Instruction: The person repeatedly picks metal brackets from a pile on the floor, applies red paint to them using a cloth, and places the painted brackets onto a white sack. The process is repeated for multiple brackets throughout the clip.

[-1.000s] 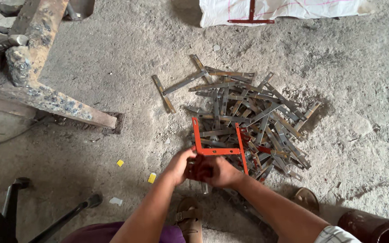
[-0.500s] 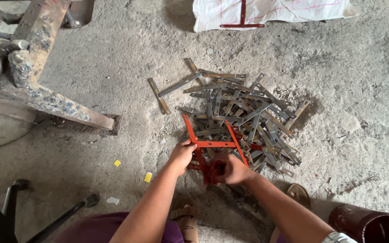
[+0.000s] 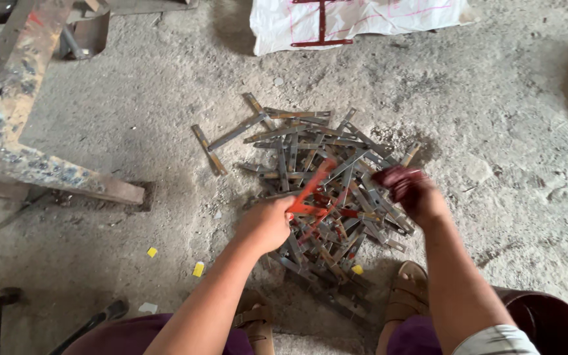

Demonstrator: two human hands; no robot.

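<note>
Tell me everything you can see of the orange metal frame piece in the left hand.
The orange metal frame piece is thin, made of painted flat strips, and motion-blurred. It slants up to the right from the left hand, which grips its lower end, above the pile of grey metal strips. Its full shape cannot be made out.

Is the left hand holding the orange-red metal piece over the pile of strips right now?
Yes: the left hand grips the orange-red metal piece above the pile of metal strips, while the right hand is apart from it.
</note>
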